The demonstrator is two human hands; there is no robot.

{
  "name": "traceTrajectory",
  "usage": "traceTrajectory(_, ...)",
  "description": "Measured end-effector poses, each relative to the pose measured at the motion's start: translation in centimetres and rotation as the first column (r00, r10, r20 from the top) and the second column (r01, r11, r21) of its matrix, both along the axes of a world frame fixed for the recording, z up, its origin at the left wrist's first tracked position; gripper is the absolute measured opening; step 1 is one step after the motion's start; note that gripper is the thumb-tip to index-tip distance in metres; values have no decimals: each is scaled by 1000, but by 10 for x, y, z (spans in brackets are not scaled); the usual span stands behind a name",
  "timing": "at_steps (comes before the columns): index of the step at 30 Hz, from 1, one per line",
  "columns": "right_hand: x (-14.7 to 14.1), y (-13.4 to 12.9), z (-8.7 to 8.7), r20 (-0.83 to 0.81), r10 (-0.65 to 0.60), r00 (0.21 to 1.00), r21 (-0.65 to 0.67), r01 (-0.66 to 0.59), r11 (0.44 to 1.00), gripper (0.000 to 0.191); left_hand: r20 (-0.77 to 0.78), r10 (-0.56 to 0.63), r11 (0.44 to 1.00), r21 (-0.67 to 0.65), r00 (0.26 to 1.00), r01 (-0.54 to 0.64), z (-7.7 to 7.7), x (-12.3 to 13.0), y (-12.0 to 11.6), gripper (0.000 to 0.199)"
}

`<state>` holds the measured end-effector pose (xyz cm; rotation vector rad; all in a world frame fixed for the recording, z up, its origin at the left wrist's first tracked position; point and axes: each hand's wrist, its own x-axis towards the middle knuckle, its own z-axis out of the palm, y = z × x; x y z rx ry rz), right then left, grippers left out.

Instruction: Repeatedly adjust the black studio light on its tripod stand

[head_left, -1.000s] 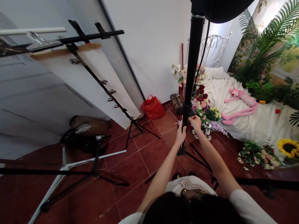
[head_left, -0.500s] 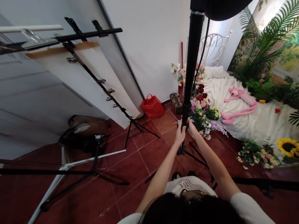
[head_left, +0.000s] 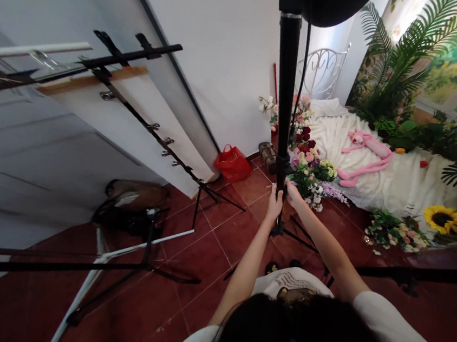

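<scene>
A black light stand (head_left: 286,79) rises in front of me, a dark round lamp head (head_left: 335,5) at its top and a cable hanging beside the pole. My left hand (head_left: 275,202) is closed round the lower pole from the left. From the right side my right hand (head_left: 290,193) grips the same pole, slightly higher; its fingertips are partly hidden behind the pole. The stand's tripod legs (head_left: 303,234) spread over the red tiles below my hands. Artificial flowers (head_left: 309,158) lie just beyond the pole.
Left, a white board (head_left: 162,137) hangs on a clipped black stand, near more tripod legs (head_left: 172,276). A red bag (head_left: 234,163) sits by the wall. Right are a white-draped bed (head_left: 407,184), a pink plush toy (head_left: 378,148), palm leaves (head_left: 412,54) and a sunflower (head_left: 444,220).
The upper pole and lamp head have shifted slightly left in the view. Both hands keep their grip on the pole at nearly the same place.
</scene>
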<state>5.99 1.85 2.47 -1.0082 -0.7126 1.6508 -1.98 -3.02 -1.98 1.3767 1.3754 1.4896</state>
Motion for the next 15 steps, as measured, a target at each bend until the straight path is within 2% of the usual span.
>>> traceTrajectory(3,11,-12,0,-133,31,991,-80,-42,996,38,-1,-3,1000,2,1000,3,2,1,0,59)
traceTrajectory(6,16,-23,-4,-220,13,975,-92,-34,995,36,6,-13,1000,23,1000,13,4,2,-1,56)
traceTrajectory(15,-5,-19,-16,-210,-160,964,-27,158,987,34,61,-19,999,28,998,17,2,4,-2,54)
